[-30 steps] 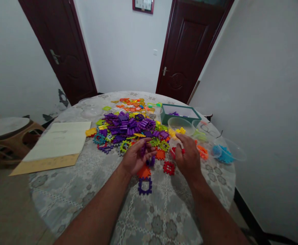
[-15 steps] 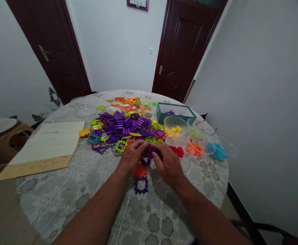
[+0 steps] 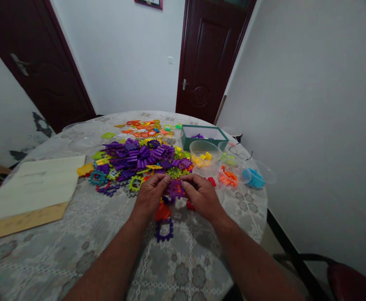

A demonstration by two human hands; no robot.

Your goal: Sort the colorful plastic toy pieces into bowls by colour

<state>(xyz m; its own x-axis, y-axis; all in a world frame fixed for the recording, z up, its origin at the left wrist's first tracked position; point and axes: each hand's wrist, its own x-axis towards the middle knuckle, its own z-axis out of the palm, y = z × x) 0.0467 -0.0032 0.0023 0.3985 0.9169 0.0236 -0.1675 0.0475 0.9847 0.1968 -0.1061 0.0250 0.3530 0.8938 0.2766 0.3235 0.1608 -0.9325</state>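
Note:
Between my two hands is a purple interlocking toy tile [image 3: 175, 189], held just above the table in front of the pile. My left hand [image 3: 151, 192] pinches its left edge between thumb and fingers. At its right edge, my right hand [image 3: 202, 195] grips with thumb and fingers closed. Just below, an orange tile [image 3: 163, 212] lies on the tablecloth, touching a dark purple square frame tile [image 3: 164, 230] with a hole in its middle. A small red piece [image 3: 190, 205] shows under my right hand.
Behind my hands spreads a pile of mostly purple tiles [image 3: 139, 156]. A green-edged box [image 3: 202, 146] stands at the back right. Clear tubs [image 3: 205, 150] hold yellow, orange and blue pieces [image 3: 253, 178]. Paper sheets [image 3: 41, 179] lie at the left.
My view has turned right, so everything sits further left in it. The purple tile now shows its flat face more openly between my hands, and the red piece has come into sight.

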